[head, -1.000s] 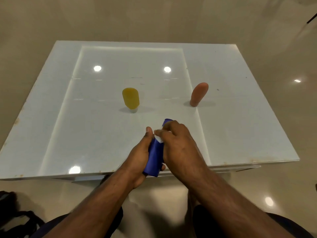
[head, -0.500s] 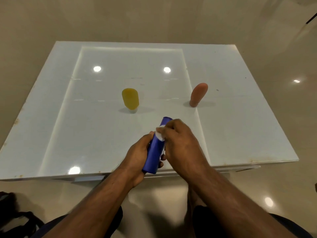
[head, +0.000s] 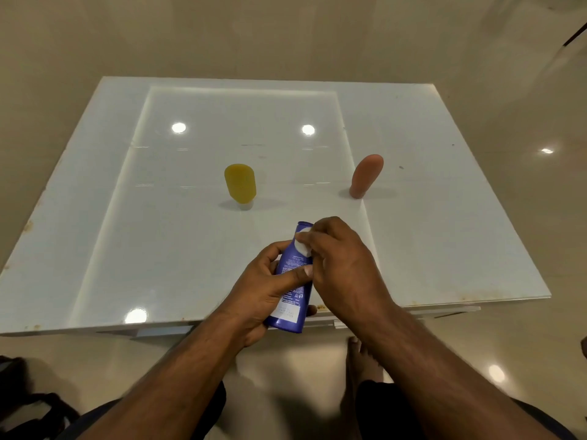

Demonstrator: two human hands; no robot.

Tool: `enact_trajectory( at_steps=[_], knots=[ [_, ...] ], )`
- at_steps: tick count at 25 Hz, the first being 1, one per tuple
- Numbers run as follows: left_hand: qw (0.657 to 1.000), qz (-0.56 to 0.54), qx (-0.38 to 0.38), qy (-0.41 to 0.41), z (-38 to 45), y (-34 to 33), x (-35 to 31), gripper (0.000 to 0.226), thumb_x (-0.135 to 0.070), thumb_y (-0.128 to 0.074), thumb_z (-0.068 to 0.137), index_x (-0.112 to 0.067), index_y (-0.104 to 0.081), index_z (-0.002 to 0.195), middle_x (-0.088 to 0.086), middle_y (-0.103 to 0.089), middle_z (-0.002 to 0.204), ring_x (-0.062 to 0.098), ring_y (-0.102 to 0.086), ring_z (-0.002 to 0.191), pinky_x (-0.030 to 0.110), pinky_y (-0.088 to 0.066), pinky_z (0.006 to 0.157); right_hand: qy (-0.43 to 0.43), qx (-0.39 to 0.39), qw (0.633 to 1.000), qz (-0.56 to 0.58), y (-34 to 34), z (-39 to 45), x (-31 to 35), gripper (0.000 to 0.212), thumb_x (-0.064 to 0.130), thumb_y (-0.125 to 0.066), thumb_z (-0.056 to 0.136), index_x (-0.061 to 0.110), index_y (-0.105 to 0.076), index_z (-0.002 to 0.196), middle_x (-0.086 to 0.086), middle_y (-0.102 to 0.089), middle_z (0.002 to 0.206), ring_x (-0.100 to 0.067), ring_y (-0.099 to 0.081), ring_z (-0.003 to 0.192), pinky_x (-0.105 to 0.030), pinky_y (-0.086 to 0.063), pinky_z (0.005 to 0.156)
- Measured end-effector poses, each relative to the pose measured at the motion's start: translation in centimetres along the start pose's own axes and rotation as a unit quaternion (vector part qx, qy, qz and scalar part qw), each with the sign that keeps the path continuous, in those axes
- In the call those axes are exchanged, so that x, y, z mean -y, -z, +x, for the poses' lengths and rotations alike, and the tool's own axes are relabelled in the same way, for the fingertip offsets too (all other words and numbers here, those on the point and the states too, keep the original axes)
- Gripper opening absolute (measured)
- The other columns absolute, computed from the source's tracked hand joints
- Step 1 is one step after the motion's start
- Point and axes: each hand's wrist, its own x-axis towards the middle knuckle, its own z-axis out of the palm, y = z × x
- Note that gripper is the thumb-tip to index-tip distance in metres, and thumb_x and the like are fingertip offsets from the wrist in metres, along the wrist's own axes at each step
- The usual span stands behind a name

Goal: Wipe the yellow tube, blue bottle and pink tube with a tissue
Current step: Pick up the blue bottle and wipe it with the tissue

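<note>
My left hand grips the blue bottle around its lower half, holding it tilted above the near edge of the table, with its printed back label facing me. My right hand pinches a small white tissue and presses it against the upper part of the bottle. The yellow tube stands on its cap at the middle of the table. Further right, the pink tube stands upright, leaning slightly.
The glossy white table has a raised inner panel and reflects ceiling lights. Its near edge runs just under my hands. A dark bag lies on the floor at lower left. My bare foot rests on the floor below the table.
The tissue in my right hand has slid up the bottle towards its top. The bottle has turned in my left hand, so its printed label now shows.
</note>
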Motion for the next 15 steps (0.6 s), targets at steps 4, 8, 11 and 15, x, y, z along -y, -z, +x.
enact_trajectory(
  at_steps=[4, 8, 11, 15],
  knots=[
    [0.993, -0.097, 0.061, 0.012, 0.1, 0.4, -0.2, 0.051, -0.009, -0.073, 0.081, -0.027, -0.060, 0.126, 0.013, -0.073, 0.113, 0.036, -0.073, 0.088, 0.050, -0.061, 0.071, -0.006, -0.020, 0.999, 0.027, 0.3, 0.6, -0.7, 0.026, 0.002, -0.050, 0.087, 0.012, -0.068, 0.103, -0.002, -0.056, 0.101, -0.016, -0.052, 0.086, -0.016, -0.041, 0.074],
    [0.991, -0.121, 0.059, 0.014, 0.4, 0.4, 0.3, 0.051, -0.047, -0.056, 0.089, -0.025, -0.059, 0.135, 0.015, -0.073, 0.110, 0.032, -0.068, 0.088, 0.047, -0.056, 0.075, -0.031, -0.001, 0.996, 0.080, -0.1, -0.1, -0.1, 0.014, 0.009, -0.057, 0.088, 0.010, -0.065, 0.099, 0.002, -0.058, 0.096, -0.017, -0.058, 0.086, -0.010, -0.047, 0.066],
    [0.991, -0.126, 0.040, 0.009, 0.7, 0.7, 0.4, 0.062, -0.065, -0.041, 0.088, -0.026, -0.062, 0.132, 0.016, -0.072, 0.115, 0.034, -0.065, 0.091, 0.050, -0.053, 0.082, 0.044, 0.042, 0.998, 0.004, -0.7, -0.9, 0.9, 0.026, 0.011, -0.060, 0.084, 0.013, -0.064, 0.110, -0.004, -0.060, 0.107, -0.018, -0.056, 0.095, -0.021, -0.046, 0.079],
    [0.995, -0.090, 0.050, 0.004, 0.4, 0.4, 0.2, 0.063, -0.067, -0.038, 0.085, -0.028, -0.065, 0.127, 0.017, -0.071, 0.107, 0.028, -0.064, 0.073, 0.032, -0.055, 0.055, -0.104, -0.023, 0.993, 0.052, 0.2, 0.9, -1.5, 0.015, 0.016, -0.058, 0.090, 0.019, -0.062, 0.105, 0.007, -0.056, 0.098, -0.005, -0.054, 0.087, -0.010, -0.043, 0.076]
  ],
)
